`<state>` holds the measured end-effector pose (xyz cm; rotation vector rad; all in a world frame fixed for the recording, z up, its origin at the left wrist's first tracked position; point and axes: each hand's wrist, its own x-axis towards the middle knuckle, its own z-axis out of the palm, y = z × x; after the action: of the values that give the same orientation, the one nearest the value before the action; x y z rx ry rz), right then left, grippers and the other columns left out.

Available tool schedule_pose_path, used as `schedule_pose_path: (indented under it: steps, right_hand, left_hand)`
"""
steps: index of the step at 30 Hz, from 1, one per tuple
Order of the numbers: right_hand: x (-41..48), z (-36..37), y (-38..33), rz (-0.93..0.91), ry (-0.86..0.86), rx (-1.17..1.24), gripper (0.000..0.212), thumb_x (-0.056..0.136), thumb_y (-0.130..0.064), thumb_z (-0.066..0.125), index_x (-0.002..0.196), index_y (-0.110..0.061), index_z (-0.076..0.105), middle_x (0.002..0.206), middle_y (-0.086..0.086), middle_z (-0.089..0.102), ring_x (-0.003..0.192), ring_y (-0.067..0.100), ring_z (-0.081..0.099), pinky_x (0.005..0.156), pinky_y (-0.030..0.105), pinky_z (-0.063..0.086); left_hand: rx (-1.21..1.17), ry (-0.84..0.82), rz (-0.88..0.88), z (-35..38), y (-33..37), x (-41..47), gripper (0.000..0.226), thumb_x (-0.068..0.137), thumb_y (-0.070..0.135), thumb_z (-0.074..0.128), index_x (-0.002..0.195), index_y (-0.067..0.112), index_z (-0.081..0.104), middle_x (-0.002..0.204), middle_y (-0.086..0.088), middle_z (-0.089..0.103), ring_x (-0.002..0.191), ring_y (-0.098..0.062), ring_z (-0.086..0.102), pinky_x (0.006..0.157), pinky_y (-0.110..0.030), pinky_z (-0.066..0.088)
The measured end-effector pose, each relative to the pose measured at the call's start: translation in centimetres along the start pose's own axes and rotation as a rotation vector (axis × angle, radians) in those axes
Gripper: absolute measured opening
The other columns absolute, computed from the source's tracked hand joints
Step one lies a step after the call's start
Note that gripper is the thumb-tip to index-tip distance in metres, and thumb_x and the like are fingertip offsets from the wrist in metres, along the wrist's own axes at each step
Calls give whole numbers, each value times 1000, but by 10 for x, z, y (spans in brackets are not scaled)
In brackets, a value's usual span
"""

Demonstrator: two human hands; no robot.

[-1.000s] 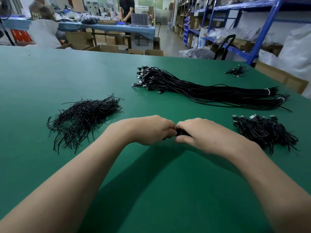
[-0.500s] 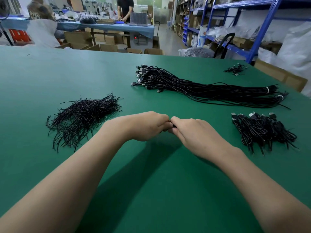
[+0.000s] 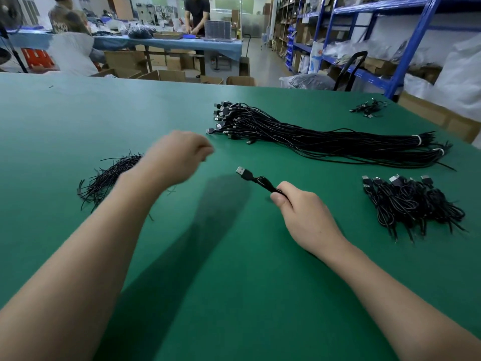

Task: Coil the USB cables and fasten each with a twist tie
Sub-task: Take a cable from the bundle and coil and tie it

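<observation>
Closed round one coiled USB cable [image 3: 261, 181], right grip [image 3: 304, 214] held it over desk [image 3: 234, 295], plug pointing up-left. Left grip [image 3: 177, 155] was raised, blurred, fingers curled; contents could not be told. One coiled-cable pile [image 3: 413, 204] lay right; one twist-tie heap [image 3: 106, 175] left, partly behind the forearm. Farther: one long loose cable bundle [image 3: 325, 139]; one small cluster [image 3: 368, 109] at far corner.

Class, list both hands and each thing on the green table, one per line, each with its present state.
left hand: blurred, fingers curled, nothing seen in it.
right hand: grips the coiled cable.
coiled cable: bundled, plug sticking out leftward.
twist ties: loose heap, partly behind the left forearm.
long cables: uncoiled, stretched out, white-banded at one end.
finished coils: heaped at right.
</observation>
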<state>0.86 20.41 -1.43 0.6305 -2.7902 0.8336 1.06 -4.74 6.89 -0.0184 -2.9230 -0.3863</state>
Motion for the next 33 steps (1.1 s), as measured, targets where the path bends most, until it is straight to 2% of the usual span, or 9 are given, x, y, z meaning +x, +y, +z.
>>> schedule_pose_path:
  steps: [4,7,11,14,18,24,28,31,33]
  right_hand:
    - [0,3,-5,93,-13,199,35,105,-36,43,78,-14,44,61,-2,42,56,20,37,56,35,31]
    - [1,3,-9,157,-50,361,35,105,-32,44,78,-10,45,65,2,41,59,21,37,59,37,31]
    - [0,2,-13,220,-69,505,32,105,-27,44,77,-12,46,64,1,36,54,20,31,60,39,28]
    - [0,2,-14,219,-64,490,35,105,-28,44,80,-2,46,66,3,37,60,21,32,60,40,28]
    - [0,3,-14,222,-53,489,35,105,-28,44,78,-6,47,65,2,38,61,21,33,61,41,29]
    - [-1,2,-14,251,-44,525,32,105,-28,44,76,-14,47,59,-4,36,51,18,32,58,38,30]
    - [-4,-3,-21,270,-54,563,33,106,-27,43,77,-13,46,53,-13,36,46,11,34,56,34,32]
    - [-5,-13,-32,310,-69,724,33,108,-27,41,79,-13,45,58,-9,33,52,14,34,51,23,33]
    - [-7,-18,-40,337,-121,893,31,109,-30,40,83,-15,45,60,-7,36,52,14,40,50,20,35]
  left_hand:
    - [136,106,-245,-2,-48,-4,22,97,16,64,114,24,76,115,-7,73,107,-33,64,88,-45,55]
    - [160,95,-332,4,-62,-4,20,93,17,71,108,28,78,109,-7,74,99,-31,63,77,-36,51]
    - [164,118,-354,12,-67,-3,16,88,20,77,98,32,79,99,-5,74,93,-28,63,68,-30,41]
    - [175,158,-340,16,-67,-2,10,86,24,79,92,31,80,94,-4,75,93,-29,65,67,-30,41]
    - [158,196,-294,18,-71,-4,8,91,25,73,96,28,79,99,-5,75,96,-32,65,71,-32,45]
    - [-172,415,-253,8,-68,-2,7,95,23,68,92,26,73,90,0,68,79,-21,59,71,-32,43]
    - [-442,526,-234,-3,-51,-1,6,94,23,68,92,26,71,83,1,68,74,-14,62,65,-22,45]
    - [-581,582,-139,-12,-24,-5,7,95,20,68,94,26,71,81,9,70,75,-8,66,67,-12,50]
    - [-662,570,-62,-4,4,-15,12,95,21,69,92,32,68,80,15,70,74,-2,67,70,-11,52]
